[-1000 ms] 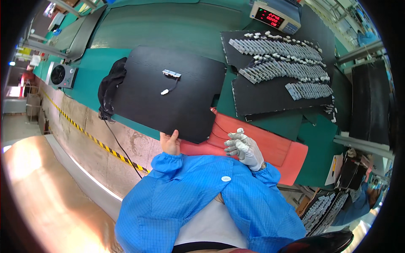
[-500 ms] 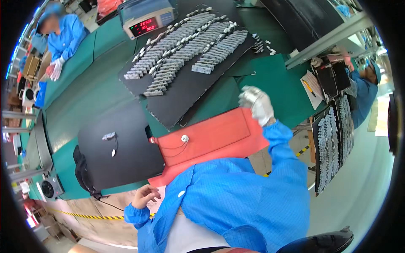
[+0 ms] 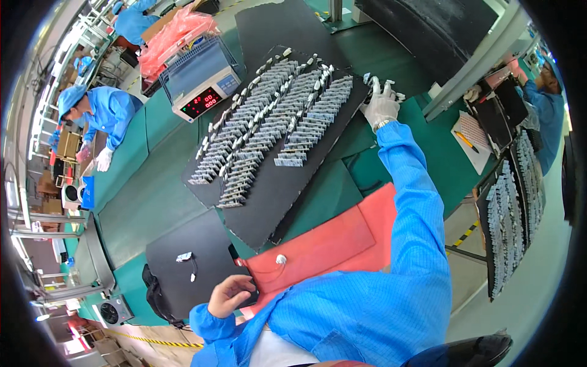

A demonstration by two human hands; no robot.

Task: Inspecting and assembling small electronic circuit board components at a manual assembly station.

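Note:
My right hand (image 3: 380, 107), in a white glove, reaches out to the right edge of the black board. Its fingers are stretched out over a few small wired parts there, partly hidden by the glove. Rows of small grey-blue wired modules (image 3: 263, 125) with white connectors cover the board (image 3: 269, 211). Bare and loosely curled, my left hand (image 3: 231, 296) hovers by the near edge of a black pad (image 3: 165, 269), with nothing visible in it. A single wired module (image 3: 184, 257) lies on that pad, its white connector trailing toward me.
A red mat (image 3: 330, 244) carries a white round plug (image 3: 280, 259) on a wire. Beyond the board stands a meter with a red display (image 3: 200, 103). Upright boards of modules (image 3: 504, 226) lean at right, near a metal post (image 3: 471, 61). Co-workers (image 3: 110, 116) sit farther off.
My right hand has moved forward from above the red mat to the small parts beside the board. My left hand has shifted up and right. The whole view has turned and shifted.

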